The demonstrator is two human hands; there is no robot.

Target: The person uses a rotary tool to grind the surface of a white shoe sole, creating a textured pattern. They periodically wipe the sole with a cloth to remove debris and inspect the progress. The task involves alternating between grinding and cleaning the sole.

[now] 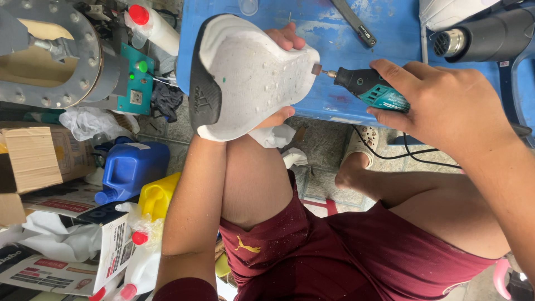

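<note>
So over on the left there's the blue jug and yellow jug on the floor, well out of the way. The left hand has the shoe sole up over the knee, fingers wrapped round its edge. The right hand is clamped around the teal rotary tool, bit right at the sole's edge, in front of the blue counter. I'd say light passes, steady wrist, and mind the cord
</note>
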